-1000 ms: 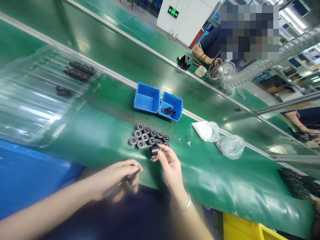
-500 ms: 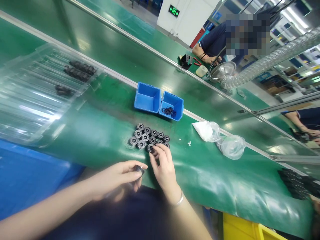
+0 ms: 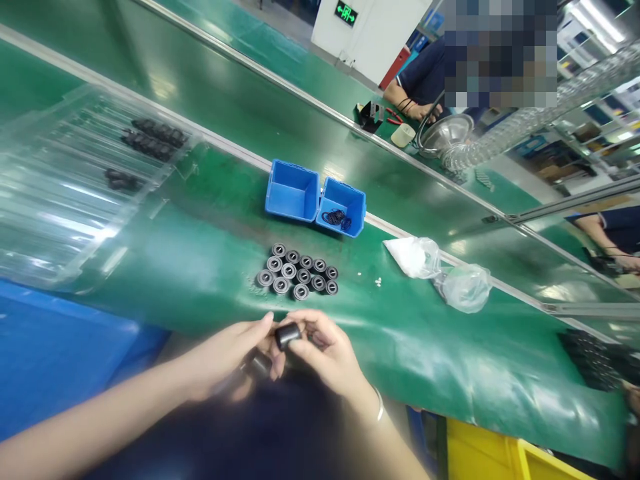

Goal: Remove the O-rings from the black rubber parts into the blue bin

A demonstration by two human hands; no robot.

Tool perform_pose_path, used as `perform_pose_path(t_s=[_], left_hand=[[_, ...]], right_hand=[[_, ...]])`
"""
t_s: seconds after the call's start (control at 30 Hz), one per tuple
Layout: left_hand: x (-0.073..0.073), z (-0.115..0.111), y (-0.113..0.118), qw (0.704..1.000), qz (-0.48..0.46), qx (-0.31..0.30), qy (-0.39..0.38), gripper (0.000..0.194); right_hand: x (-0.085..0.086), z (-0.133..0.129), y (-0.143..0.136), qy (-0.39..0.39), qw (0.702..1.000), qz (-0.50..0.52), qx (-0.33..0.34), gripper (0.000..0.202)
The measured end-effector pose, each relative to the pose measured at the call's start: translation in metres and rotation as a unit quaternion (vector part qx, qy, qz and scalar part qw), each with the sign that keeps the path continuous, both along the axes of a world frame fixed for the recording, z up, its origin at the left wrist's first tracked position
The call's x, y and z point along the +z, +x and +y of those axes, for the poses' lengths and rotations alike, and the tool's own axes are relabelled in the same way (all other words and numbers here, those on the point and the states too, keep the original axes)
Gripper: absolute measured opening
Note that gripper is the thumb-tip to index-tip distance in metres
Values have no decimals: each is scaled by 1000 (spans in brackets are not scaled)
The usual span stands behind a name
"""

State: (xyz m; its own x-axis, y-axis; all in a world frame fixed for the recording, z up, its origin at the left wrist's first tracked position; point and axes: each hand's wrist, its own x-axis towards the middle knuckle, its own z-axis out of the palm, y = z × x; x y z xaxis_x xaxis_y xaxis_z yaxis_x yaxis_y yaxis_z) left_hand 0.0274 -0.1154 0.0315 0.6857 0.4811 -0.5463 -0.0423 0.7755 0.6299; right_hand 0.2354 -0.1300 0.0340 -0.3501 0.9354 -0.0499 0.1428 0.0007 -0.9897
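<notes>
Green table (image 3: 210, 260) is spreading widest. Clear tray (image 3: 65, 213) is lying at ten o'clock from black cylinder (image 3: 287, 337), blue bins (image 3: 294, 193) at twelve. Left hand (image 3: 240, 350) is cradling blurred dark piece (image 3: 261, 365); right hand (image 3: 327, 347) is pinching black cylinder. Grouped cylinders (image 3: 289, 271) are standing nearer, at twelve.

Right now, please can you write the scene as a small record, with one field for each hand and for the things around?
left hand: the left hand holds a blurred black cylinder
right hand: the right hand holds a shiny black cylinder
on table: grouped black cylinders, beyond the hands
bins: two blue bins side by side; the right one has black loops inside
bags: two plastic bags, right of the bins
tray: see-through tray at far left, with dark pieces
</notes>
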Motion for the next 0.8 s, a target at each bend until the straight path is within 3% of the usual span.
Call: perform_pose_path(t_s=[0.1, 0.17, 0.27, 0.37, 0.43, 0.5, 0.63, 0.8], left_hand=[[-2, 1, -1, 1000, -7, 20, -19, 38], [-3, 1, -3, 999, -10, 28, -27, 40], [-6, 1, -3, 999, -2, 21, -32, 34], [-7, -1, 0, 999, 12, 4, -42, 29], [-6, -2, 3, 999, 15, 6, -33, 35], [-4, -2, 4, 1000, 14, 7, -14, 37], [1, 1, 0, 999, 17, -35, -9, 22], [0, 2, -3, 999, -2, -49, 1, 30]], right_hand=[[-7, 0, 5, -70, 992, 80, -73, 25], [-9, 1, 8, -67, 990, 77, -99, 21], [-11, 4, 14, 31, 988, -45, -144, 19], [-16, 4, 19, 154, 952, -217, -152, 24], [-21, 4, 20, 187, 930, -285, -137, 30], [-26, 5, 20, 206, 918, -314, -129, 34], [-33, 8, 17, 236, 910, -313, -137, 37], [-22, 4, 16, 251, 904, -310, -154, 37]])
